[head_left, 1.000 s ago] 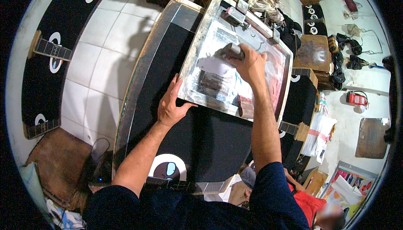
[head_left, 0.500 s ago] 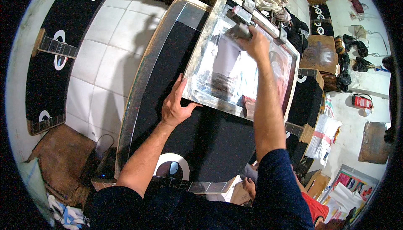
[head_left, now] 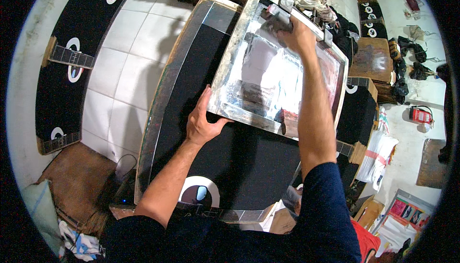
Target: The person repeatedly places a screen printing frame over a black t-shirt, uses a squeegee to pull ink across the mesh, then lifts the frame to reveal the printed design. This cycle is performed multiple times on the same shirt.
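Note:
A screen printing frame lies tilted over black fabric stretched on a long board. My left hand is closed on the frame's near-left corner, thumb along the near edge and fingers up the left side. Near the far end of the mesh, my right hand grips a dark grey squeegee, partly hidden by the fingers. A pinkish-grey block sits just beyond it. Dark ink smears and bright glare mark the mesh. A reddish-brown block lies at its near edge.
Metal hinge clamps sit along the frame's far-right side. A white printed ring shows on the near fabric. Another fabric-covered board stands left, across white floor tiles. Stacked goods and a red fire extinguisher are at right.
My right hand has moved the squeegee a little farther up the mesh, toward the far end. My left hand keeps its hold on the corner. The whole view has shifted slightly.

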### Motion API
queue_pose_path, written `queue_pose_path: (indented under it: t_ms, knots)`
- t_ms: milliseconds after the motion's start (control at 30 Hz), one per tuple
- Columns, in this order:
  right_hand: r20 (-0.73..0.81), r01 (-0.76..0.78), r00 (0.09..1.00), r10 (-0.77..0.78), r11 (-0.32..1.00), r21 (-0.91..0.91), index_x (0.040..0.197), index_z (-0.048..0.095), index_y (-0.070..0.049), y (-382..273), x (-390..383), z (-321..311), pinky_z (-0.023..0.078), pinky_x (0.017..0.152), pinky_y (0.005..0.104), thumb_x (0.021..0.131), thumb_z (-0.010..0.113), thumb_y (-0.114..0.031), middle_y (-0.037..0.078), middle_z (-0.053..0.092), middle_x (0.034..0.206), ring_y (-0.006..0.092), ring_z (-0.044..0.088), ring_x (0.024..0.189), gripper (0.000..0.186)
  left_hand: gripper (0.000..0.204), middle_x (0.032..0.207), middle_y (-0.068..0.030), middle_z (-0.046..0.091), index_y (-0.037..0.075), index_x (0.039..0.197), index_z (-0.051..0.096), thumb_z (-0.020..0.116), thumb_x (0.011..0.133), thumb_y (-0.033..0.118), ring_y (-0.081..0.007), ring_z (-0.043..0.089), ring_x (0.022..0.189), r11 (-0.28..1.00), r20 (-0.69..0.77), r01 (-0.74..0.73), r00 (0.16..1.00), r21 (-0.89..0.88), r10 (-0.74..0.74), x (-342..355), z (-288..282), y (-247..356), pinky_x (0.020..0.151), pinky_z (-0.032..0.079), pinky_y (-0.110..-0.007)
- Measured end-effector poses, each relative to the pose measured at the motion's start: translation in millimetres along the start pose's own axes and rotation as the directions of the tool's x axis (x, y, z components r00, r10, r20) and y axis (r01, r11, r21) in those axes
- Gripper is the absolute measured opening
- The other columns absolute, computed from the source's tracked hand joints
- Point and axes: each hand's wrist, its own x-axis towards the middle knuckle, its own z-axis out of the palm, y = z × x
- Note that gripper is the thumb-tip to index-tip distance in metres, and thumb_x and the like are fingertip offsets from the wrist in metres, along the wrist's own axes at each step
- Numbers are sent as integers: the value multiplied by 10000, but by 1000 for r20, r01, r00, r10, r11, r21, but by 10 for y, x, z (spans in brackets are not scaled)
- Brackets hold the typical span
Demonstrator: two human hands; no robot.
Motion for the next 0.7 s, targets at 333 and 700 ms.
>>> queue_pose_path:
  t_ms: [333, 700]
  knots:
    - [-291, 134, 954, -76, 973, 186, 1295, 667, -144, 423, -579, -148, 490, 993, 476, 842, 831, -325, 128, 731, 1159, 331, 675, 1123, 515, 1315, 1484, -296, 499, -12, 1597, 117, 992, 653, 258, -419, 559, 1340, 991, -47, 18, 999, 132, -12, 25, 1, 64, 1109, 480, -446]
    - [85, 160, 981, -173, 977, 142, 1184, 678, -140, 452, -2564, -326, 416, 970, 449, 783, 819, -188, 52, 697, 1077, 277, 626, 1039, 428, 1213, 1415, -297, 468, -35, 1580, 157, 906, 758, 450, -430, 544, 1273, 979, 47, -58, 998, 197, 49, -17, 34, -3, 1051, 473, -507]
